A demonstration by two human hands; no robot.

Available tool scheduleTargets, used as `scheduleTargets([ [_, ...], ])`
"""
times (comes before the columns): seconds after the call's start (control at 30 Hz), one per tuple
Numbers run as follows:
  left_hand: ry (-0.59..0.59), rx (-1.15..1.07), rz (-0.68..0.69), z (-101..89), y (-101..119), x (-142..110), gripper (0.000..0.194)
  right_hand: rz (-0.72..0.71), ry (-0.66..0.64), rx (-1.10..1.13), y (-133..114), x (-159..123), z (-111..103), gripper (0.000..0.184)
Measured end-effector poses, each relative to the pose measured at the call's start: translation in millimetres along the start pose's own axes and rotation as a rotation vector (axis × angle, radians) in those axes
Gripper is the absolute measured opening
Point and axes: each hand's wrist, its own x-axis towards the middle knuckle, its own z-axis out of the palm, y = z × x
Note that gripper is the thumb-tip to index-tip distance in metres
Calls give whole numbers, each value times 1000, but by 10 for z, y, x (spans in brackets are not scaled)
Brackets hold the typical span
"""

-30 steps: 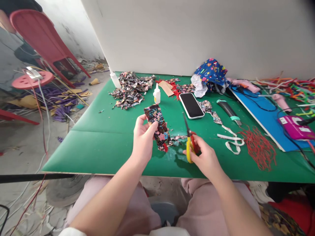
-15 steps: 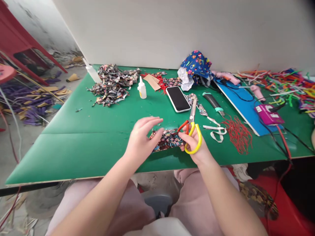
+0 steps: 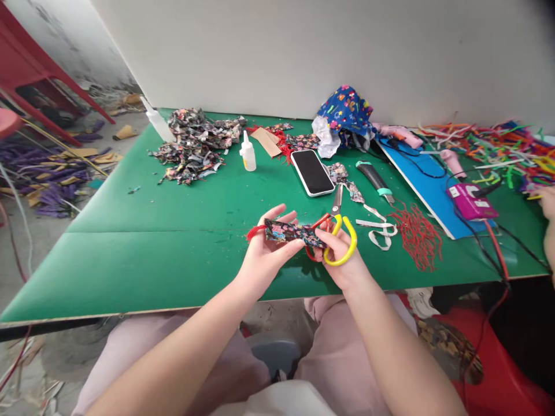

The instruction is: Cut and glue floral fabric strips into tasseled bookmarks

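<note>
My right hand [image 3: 340,254] is closed around scissors [image 3: 352,242] with yellow and orange-red handles, their blades pointing away from me. The same hand also pinches the right end of a dark floral fabric strip [image 3: 288,231]. A red tassel [image 3: 255,231] sticks out at the strip's left end. Under and along the left part of the strip lies my left hand [image 3: 264,254], its thumb at the near edge and its fingers behind, partly hidden by the fabric. Both hands are just above the near side of the green table [image 3: 173,260].
Beyond my hands are a phone [image 3: 311,173], a small glue bottle [image 3: 248,155] and a utility knife [image 3: 373,180]. Floral scraps [image 3: 195,144] are piled at the left. Red threads [image 3: 416,240] and a magenta box with cables [image 3: 472,202] lie rightward. Another person's hand [image 3: 547,202] shows at the right edge.
The fabric strip has been raised off the table and turned, so its red tassel now shows. My left hand has come from above the strip to beneath it and holds it.
</note>
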Motion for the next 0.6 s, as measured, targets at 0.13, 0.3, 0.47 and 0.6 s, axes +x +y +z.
scheduleTargets([
  [0.13, 40, -83, -25, -47, 81, 14, 35, 11, -68, -31, 3, -55, 28, 31],
  [0.3, 165, -141, 21, -187, 307, 76, 31, -142, -197, -308, -69, -138, -86, 56],
  [0.47, 234, -106, 61, -324, 525, 109, 31, -426, -215, -953, -152, -275, -111, 61],
  [0.6, 254, -27, 56, -396, 586, 112, 34, -798, -186, -1279, -153, -290, -100, 56],
])
